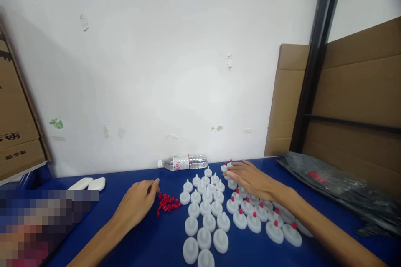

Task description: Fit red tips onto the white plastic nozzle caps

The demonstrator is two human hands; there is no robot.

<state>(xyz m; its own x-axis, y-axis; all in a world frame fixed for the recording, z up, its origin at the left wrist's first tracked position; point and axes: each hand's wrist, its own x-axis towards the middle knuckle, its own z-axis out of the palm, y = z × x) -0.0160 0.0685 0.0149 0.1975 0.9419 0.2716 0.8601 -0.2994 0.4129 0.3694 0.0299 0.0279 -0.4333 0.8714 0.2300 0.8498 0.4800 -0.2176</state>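
My left hand (139, 200) is beside a small pile of red caps (167, 203), to its left. Its fingers are curled in with the thumb against them; whatever they may hold is hidden. My right hand (252, 179) lies over the far end of a group of white oval nozzle lids with red tips (247, 206). Its fingers are stretched toward the left, touching or just above the lids there, and it hides part of the group. Between my hands stand several rows of white nozzle lids with bare tips (205, 207).
A clear plastic bottle (188, 162) lies on its side against the wall. Two white rounded objects (96, 184) rest at the left on the blue table (125, 250). Dark plastic bags (316, 175) lie at the right, near cardboard (357, 87) and a black post (316, 50).
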